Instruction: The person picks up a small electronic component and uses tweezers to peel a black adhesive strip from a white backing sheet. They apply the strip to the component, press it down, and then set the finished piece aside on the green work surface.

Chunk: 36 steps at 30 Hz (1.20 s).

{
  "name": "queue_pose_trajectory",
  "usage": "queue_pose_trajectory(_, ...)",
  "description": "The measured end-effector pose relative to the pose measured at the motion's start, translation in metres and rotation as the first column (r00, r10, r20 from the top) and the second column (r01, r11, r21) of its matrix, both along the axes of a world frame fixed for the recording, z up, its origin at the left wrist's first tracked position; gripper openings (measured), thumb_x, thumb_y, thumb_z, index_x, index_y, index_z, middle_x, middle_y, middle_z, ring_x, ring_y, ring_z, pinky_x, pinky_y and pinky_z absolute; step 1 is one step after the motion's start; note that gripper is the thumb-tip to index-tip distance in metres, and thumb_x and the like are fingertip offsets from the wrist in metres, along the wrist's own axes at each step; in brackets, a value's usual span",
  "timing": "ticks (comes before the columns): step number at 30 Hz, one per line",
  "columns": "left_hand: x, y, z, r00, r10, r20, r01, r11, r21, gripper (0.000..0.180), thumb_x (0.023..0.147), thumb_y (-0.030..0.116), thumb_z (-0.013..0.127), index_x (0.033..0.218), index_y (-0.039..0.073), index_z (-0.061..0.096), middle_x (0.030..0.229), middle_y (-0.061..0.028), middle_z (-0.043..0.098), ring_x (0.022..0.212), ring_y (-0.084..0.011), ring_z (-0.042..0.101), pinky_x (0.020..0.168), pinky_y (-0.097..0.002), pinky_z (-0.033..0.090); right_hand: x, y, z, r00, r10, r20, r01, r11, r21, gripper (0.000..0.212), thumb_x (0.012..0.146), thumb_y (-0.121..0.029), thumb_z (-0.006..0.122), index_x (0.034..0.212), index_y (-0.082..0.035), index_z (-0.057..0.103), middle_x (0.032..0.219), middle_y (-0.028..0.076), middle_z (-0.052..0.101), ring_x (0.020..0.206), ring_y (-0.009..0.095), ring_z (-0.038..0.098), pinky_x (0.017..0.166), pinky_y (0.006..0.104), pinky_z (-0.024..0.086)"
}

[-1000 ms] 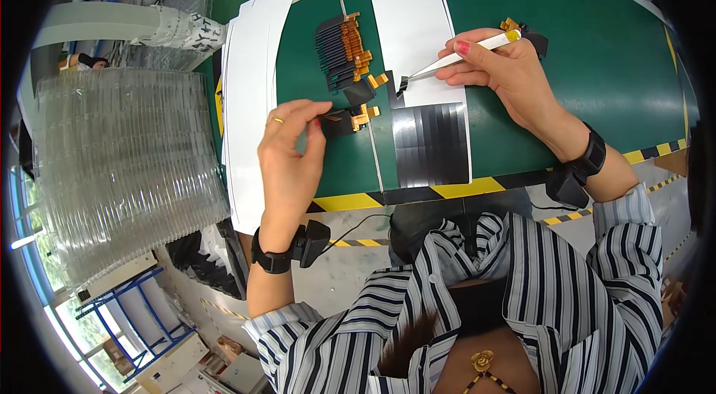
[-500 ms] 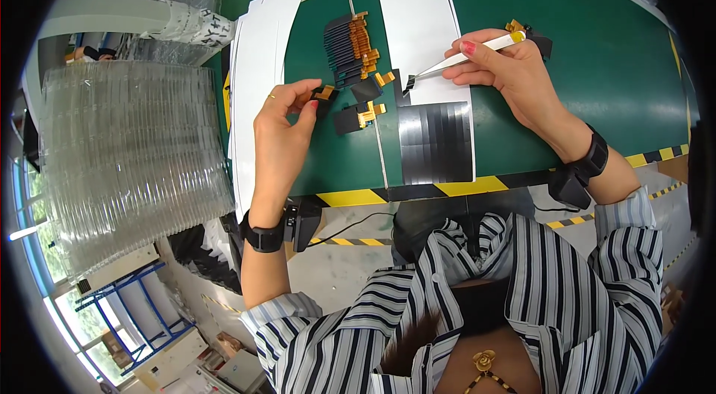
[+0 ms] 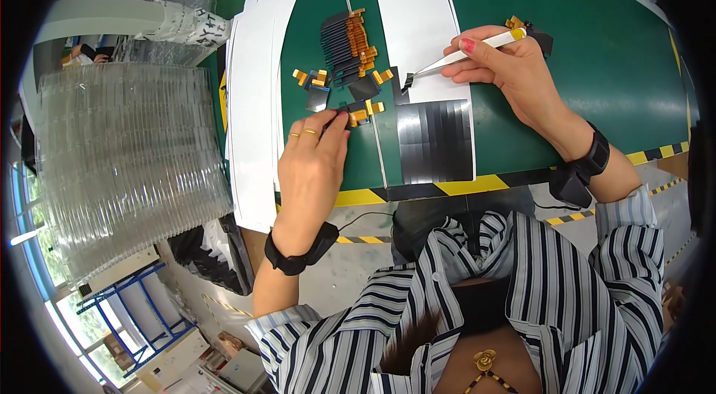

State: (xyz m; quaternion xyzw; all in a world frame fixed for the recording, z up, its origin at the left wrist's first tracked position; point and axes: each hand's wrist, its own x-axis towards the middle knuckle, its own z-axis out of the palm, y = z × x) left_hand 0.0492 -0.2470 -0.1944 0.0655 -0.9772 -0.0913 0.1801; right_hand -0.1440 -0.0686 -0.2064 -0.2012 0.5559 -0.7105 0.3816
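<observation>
My left hand (image 3: 309,166) reaches over the green work table, thumb and fingertips closed on a small black module with a gold flex cable (image 3: 371,108). Its black end is partly hidden under my fingers. My right hand (image 3: 518,77) grips a pair of white tweezers (image 3: 466,56), their tips pointing left. A small black strip (image 3: 408,82) is at those tips, over the white sheet (image 3: 410,2). Below it on that sheet lies a glossy black film (image 3: 436,144), divided into strips. Another module (image 3: 318,98) lies loose above my left hand, and one more (image 3: 365,86) sits beside the sheet.
A row of several stacked modules (image 3: 339,51) stands farther back. White sheets (image 3: 253,95) lie along the table's left side, beside a tall stack of clear plastic trays (image 3: 127,163). More gold and black parts (image 3: 538,39) lie behind my right hand. Striped tape (image 3: 470,186) marks the near edge.
My left hand has let go of one module at the left, moved right and nearer, and closed on another. My right hand with the tweezers has hardly moved.
</observation>
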Motion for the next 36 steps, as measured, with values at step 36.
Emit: queue_pose_trajectory(36,-0.026,0.049,0.026,0.932,-0.362,0.038,0.306,0.835,0.457,0.01,0.073,0.005,0.057,0.08,0.002,0.052,0.091,-0.0106,0.059,0.069,-0.0219,0.055,0.06,-0.027,0.046,-0.018,0.006,0.008,0.975,-0.042,-0.22,0.022,0.995,-0.095,0.012,0.085,-0.011,0.051,0.092,-0.002,0.049,0.089,0.018,0.06,0.078,0.019,0.06,0.067,0.0248,0.051)
